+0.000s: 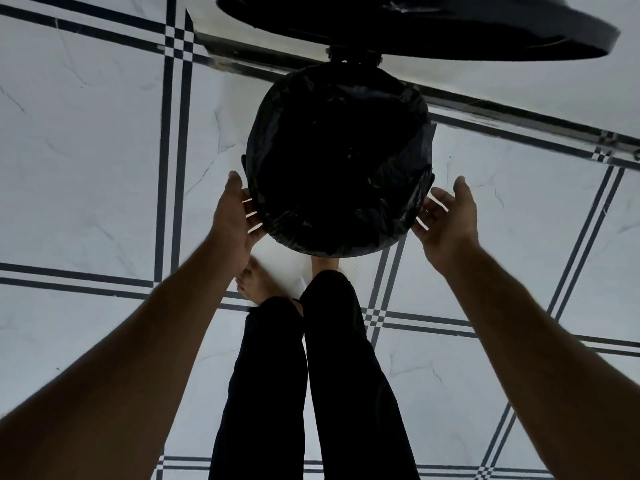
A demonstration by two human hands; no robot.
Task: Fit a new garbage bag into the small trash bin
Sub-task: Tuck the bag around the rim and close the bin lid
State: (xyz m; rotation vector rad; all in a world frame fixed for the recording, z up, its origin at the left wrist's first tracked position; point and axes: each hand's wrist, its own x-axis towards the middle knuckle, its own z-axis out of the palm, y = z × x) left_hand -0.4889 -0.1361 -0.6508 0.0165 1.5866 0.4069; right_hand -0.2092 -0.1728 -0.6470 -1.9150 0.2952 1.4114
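A small round trash bin (pixel 420 199) stands on the tiled floor in front of my feet, seen from above. A black garbage bag (pixel 339 157) lines its inside and is folded over the rim all around. The bin's round black lid (pixel 450 32) stands raised at the far side, hinged behind the opening. My left hand (pixel 235 216) is against the bin's left rim, fingers spread along the bag's edge. My right hand (pixel 446 220) is at the right rim, palm up and fingers apart, touching or nearly touching the bag.
White marble-look floor tiles (pixel 86 150) with dark double stripes surround the bin. A dark metal floor strip (pixel 519 119) runs diagonally behind it. My legs in black trousers (pixel 294 375) and a bare foot (pixel 258 282) are just below the bin.
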